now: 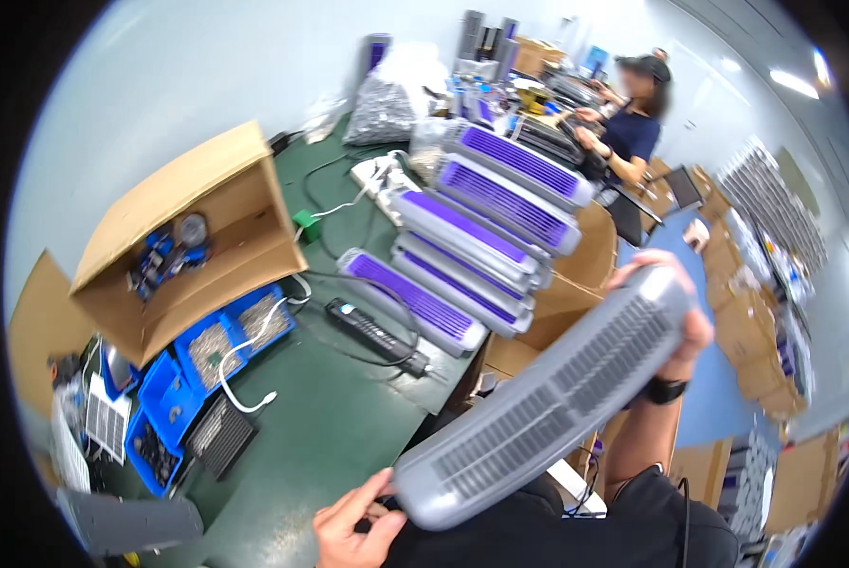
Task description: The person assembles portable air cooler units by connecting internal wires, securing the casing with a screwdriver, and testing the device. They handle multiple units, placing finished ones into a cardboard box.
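Observation:
A long grey slatted housing (548, 402), like a slim air purifier or heater, is held tilted in front of my body. My right hand (694, 322) is wrapped around its upper right end, with a dark band on the wrist. At the lower left end is my left hand (353, 525), its fingers curled in close to the housing's tip. Something dark shows between those fingers, too small to name. The housing's slatted side faces up; its underside is hidden.
Several grey and purple slatted units (415, 298) lie on the green table (301, 454). Beside them are a black power strip (377, 336), an open cardboard box (193, 251) and blue bins (174, 398) of small parts. Another person (633, 128) works farther back.

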A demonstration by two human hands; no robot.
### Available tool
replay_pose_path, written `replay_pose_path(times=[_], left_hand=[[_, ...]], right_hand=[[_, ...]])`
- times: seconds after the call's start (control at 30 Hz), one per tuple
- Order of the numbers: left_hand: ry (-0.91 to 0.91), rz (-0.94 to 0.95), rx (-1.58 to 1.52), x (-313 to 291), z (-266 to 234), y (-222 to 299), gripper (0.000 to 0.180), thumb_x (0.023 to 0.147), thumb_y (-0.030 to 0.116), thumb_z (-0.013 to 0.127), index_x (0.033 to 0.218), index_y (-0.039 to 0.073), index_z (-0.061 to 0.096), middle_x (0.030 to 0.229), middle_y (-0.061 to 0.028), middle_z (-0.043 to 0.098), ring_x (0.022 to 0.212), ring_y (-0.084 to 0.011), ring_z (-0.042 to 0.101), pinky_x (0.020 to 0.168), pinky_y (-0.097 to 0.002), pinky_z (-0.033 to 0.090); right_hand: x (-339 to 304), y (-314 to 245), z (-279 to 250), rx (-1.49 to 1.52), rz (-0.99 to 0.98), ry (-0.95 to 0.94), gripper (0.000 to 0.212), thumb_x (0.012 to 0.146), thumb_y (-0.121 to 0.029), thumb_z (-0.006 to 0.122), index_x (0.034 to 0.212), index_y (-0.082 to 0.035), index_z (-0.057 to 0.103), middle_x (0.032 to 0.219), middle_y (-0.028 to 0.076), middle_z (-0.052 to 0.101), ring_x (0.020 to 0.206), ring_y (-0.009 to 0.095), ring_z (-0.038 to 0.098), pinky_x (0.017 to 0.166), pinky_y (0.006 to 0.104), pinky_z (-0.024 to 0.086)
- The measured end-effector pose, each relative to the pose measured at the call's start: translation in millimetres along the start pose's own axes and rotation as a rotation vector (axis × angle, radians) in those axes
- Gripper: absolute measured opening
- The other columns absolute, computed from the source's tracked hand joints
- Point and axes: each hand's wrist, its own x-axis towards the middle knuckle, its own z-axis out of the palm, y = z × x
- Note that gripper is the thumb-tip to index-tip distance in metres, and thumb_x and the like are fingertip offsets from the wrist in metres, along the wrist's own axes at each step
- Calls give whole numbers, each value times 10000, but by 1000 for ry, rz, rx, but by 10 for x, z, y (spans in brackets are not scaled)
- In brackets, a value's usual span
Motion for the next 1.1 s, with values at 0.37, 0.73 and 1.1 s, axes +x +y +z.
replay_pose_path(times=[0.37,0.73,1.1], left_hand=[[2,-124,387,111,393,-694,249,975,110,730,1205,15,748,914,-133,766,745,-193,702,698,-327,559],[351,-370,334,5,570,-1176,184,971,102,756,1124,0,757,813,-25,697,661,-74,564,606,-231,468],[357,-373,605,8,618,-1136,180,984,121,740,1088,-25,728,870,-73,700,771,-141,612,716,-276,505]], right_hand=[[-662,1096,-1427,-1376,246,400,672,751,-460,862,1252,-67,648,1110,189,683,1054,339,672,914,443,549],[-1578,4289,-2939,-1417,1022,209,857,712,-431,901,1354,-60,470,1298,272,565,1229,464,596,981,544,552],[-2279,5026,-3204,-1406,1316,328,903,719,-444,915,1403,-42,484,1311,282,574,1190,463,634,975,511,567]])
